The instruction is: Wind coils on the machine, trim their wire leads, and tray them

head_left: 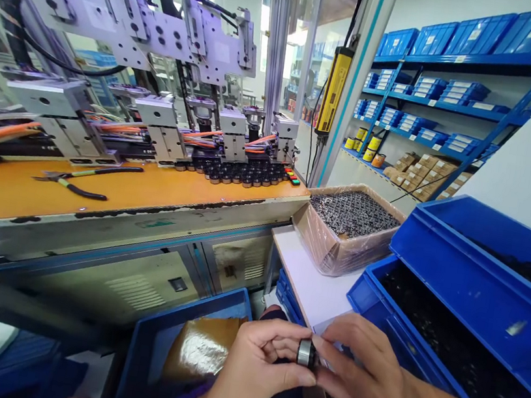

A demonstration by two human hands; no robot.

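My left hand [255,362] and my right hand [364,374] meet low in the view, in front of my lap. Between their fingertips is a small round part with a silvery metal ring [304,353] and a black side facing right. The left thumb and forefinger pinch the metal ring. The right fingertips press on the black side, and their exact grip is partly hidden. On the orange bench top, many similar black round parts [244,173] stand packed together, well away from my hands.
Pliers [71,178] lie on the orange bench below machine fixtures [157,124]. A plastic-lined box [338,245] of small metal parts sits on a white table. Blue bins [477,275] holding black parts stand at right. Below is a blue crate [138,352] with brown wrapping.
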